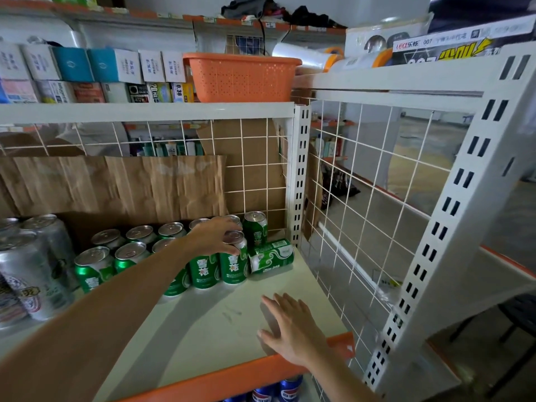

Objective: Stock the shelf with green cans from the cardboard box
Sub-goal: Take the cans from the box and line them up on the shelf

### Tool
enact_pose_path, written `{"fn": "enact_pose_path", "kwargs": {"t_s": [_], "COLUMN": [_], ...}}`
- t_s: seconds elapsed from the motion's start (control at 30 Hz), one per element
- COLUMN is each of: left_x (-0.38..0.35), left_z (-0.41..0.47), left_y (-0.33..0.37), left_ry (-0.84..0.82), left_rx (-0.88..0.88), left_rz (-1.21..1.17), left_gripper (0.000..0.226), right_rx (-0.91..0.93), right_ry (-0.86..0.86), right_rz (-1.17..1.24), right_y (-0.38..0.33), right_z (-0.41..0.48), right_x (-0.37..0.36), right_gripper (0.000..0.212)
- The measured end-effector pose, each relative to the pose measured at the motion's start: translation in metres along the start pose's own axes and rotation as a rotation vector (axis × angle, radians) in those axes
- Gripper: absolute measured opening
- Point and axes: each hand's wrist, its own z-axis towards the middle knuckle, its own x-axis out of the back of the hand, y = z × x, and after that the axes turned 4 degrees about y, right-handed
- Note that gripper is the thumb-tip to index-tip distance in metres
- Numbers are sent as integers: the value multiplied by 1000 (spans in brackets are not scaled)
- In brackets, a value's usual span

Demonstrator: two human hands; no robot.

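Observation:
Several green cans (203, 268) stand in rows on the white shelf board (208, 323). My left hand (216, 236) reaches over them and grips the top of the front-row green can (233, 266) at the right end. Another green can (255, 230) stands upright behind it. One green can (272, 256) lies on its side to the right, by the corner post. My right hand (290, 326) rests flat on the shelf near its orange front edge (232, 375), fingers straight, holding nothing. The cardboard box is not in view.
Silver cans (32, 265) stand at the left of the shelf. White wire mesh (362, 198) closes the back and right side, with brown cardboard (121, 184) behind. An orange basket (240, 76) sits on the shelf above. Blue cans (278, 390) show on the shelf below.

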Motion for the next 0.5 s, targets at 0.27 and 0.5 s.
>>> {"fn": "enact_pose_path", "kwargs": {"t_s": [0.27,0.5], "left_x": [3,3], "left_z": [5,1], "left_y": [-3,0], "left_ry": [-12,-4], "left_rx": [-36,-23], "left_rz": [-6,12], "left_gripper": [65,67], "right_rx": [-1,7], "right_ry": [10,20], "right_rz": [11,-6], "right_y": [-1,-2], "right_z": [-1,-1], "right_x": [2,2], "right_gripper": [110,110]}}
